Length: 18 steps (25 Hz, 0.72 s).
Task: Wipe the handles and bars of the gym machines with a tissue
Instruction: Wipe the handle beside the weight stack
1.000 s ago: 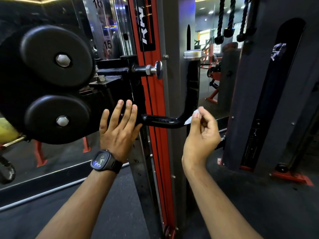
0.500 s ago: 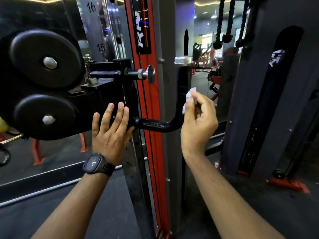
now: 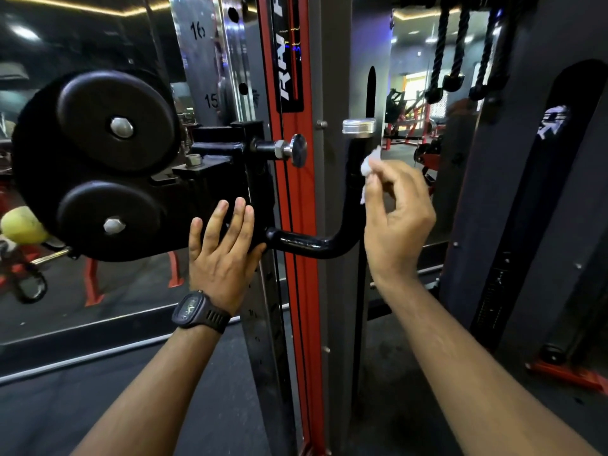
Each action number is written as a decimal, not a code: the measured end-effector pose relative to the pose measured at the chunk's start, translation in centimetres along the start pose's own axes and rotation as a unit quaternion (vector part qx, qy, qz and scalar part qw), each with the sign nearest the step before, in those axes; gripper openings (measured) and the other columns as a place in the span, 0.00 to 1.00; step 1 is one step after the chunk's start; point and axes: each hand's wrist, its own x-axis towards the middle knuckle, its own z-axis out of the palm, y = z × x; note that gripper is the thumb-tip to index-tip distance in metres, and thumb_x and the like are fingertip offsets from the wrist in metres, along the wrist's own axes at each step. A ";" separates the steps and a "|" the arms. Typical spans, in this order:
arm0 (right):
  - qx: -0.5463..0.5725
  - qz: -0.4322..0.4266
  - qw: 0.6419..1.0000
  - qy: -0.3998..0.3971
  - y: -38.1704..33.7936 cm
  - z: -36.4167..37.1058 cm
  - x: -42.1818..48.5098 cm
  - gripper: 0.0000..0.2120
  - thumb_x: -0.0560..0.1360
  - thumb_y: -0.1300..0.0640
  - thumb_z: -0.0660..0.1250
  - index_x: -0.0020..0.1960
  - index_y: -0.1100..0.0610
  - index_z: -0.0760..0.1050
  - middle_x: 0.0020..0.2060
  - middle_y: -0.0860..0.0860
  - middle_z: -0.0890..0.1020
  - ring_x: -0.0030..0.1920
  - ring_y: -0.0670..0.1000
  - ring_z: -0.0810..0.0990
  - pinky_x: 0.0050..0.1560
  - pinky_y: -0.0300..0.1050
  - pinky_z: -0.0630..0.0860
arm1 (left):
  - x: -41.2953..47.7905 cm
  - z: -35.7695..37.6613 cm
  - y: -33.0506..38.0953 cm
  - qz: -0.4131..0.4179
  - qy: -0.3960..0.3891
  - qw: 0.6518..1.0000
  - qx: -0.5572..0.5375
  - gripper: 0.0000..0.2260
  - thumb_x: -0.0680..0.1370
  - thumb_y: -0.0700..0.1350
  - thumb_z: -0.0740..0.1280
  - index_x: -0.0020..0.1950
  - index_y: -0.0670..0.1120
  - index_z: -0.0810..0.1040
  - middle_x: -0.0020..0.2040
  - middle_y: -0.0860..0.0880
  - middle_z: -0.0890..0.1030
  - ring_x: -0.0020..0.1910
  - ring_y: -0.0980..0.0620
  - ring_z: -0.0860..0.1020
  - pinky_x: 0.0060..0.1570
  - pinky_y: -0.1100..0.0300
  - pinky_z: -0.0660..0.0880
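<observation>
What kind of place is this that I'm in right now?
A gym, most likely: black discs bolted on a machine, thick ropes hanging overhead, and red-framed machines in the background. The right hand holds a tissue at a black machine handle.

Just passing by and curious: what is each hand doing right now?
Left hand: open, fingers straight, resting flat on the machine's black bracket.
Right hand: fingers pinch a white tissue against the black handle.
</observation>
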 end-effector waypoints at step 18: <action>0.022 -0.049 0.999 0.001 0.0 0.7 2.7 0.07 0.77 0.69 0.67 0.54 0.67 0.81 0.49 0.59 0.82 0.52 0.49 0.81 0.55 0.39 0.79 | 0.0 -0.5 -0.1 0.010 -0.015 1.000 0.021 0.25 0.82 0.54 0.61 0.77 0.45 0.66 0.76 0.49 0.67 0.77 0.48 0.57 0.77 0.49 0.43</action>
